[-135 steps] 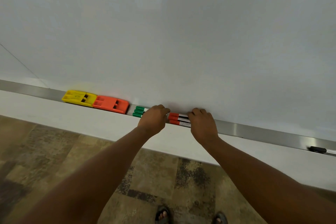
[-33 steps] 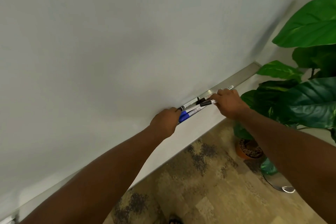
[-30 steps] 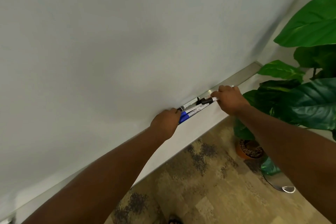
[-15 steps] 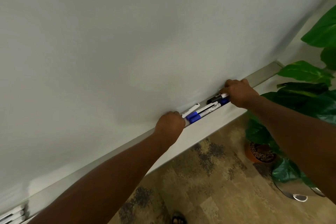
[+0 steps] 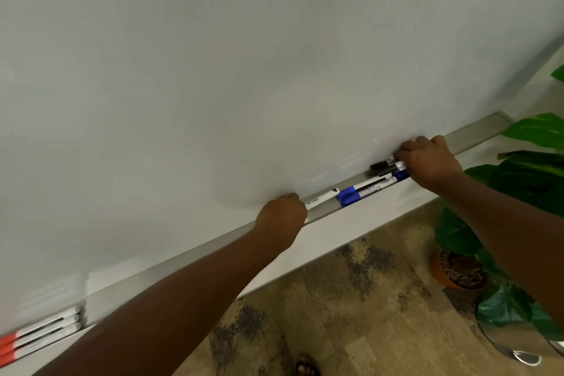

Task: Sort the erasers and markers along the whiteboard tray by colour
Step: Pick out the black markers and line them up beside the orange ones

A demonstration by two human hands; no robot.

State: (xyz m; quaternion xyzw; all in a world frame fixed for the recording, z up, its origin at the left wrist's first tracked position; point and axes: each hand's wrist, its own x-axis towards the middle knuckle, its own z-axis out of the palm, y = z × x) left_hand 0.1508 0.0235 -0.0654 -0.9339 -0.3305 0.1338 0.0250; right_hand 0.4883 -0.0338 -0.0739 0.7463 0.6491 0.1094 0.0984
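Since half a second ago the left hand (image 5: 282,217) has slid left along the whiteboard tray (image 5: 195,256), and the white marker (image 5: 322,198) it holds now lies apart from the blue markers (image 5: 366,189), with a small gap between its tip and their caps. The left hand's fingers are curled around the marker's left end. The right hand (image 5: 427,162) has stayed at the right end of the group; its curled fingers grip the black markers (image 5: 386,165), whose caps point left, just above the blue ones. Between the two hands the tray holds the blue markers side by side near the front lip. To the left of the left hand there is a long free stretch of tray up to the red markers (image 5: 39,334), which have come more into view at the lower left corner. To the right of the right hand the tray runs free to its end, beside the potted plant (image 5: 518,180).
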